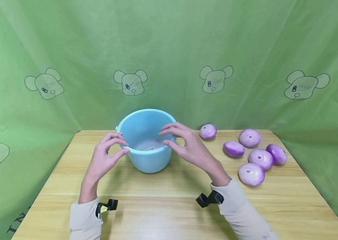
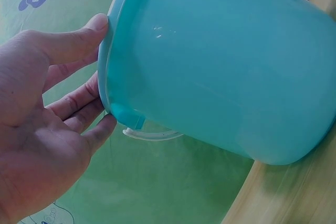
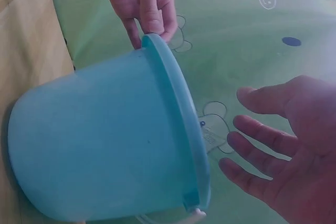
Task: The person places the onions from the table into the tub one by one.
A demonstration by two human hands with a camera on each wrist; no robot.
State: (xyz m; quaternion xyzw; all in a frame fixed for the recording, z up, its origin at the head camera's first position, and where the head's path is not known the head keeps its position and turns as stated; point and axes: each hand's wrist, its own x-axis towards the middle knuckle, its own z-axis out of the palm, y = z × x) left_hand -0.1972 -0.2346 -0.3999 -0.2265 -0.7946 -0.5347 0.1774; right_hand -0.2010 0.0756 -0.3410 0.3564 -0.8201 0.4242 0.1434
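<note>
A light blue plastic bucket (image 1: 149,161) stands on the wooden table with its mouth up. My left hand (image 1: 103,157) pinches the left part of its rim between thumb and fingers; the left wrist view shows the thumb (image 2: 86,34) against the lip. Over the right part of the rim hovers my right hand (image 1: 190,146), thumb and fingers spread and holding nothing. In the right wrist view a gap separates the right hand (image 3: 294,145) from the bucket's lip. The white bucket handle (image 2: 152,137) hangs down outside.
Several glossy purple-and-white onions (image 1: 251,174) lie at the right of the table (image 1: 157,213), one onion (image 1: 208,131) by itself near the back edge. A green curtain (image 1: 169,40) with mouse-head drawings hangs behind and around the table.
</note>
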